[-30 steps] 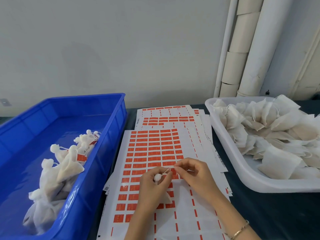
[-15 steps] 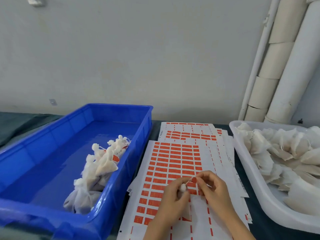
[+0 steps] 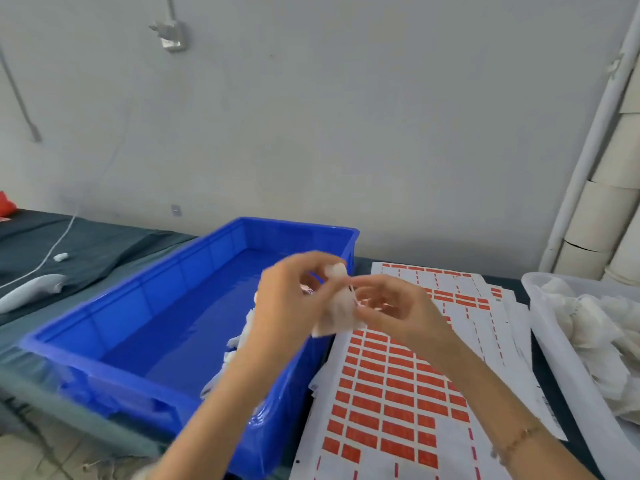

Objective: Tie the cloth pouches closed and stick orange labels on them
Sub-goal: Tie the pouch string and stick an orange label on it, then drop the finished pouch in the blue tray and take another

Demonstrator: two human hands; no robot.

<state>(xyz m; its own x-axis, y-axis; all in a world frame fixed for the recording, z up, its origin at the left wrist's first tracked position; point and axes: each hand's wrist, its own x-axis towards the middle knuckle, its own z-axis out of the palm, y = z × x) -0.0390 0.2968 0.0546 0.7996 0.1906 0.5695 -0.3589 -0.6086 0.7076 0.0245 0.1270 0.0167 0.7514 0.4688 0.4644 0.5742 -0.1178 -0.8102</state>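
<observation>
A person's two hands hold a white cloth pouch (image 3: 336,308) in the air above the near right rim of a blue plastic crate (image 3: 114,306). The left hand (image 3: 289,301) has its grip closed round the pouch's gathered top. The right hand (image 3: 398,308) has its grip pinched at the neck just beside it, though motion blur hides the string. More white pouches (image 3: 239,339) lie inside the crate, partly hidden by the left forearm. Sheets of orange labels (image 3: 391,393) are spread on the dark-covered bench (image 3: 90,244) between the crate and a white tray (image 3: 554,344), which is heaped with untied pouches (image 3: 595,323). A thin bracelet (image 3: 519,441) circles the right wrist.
</observation>
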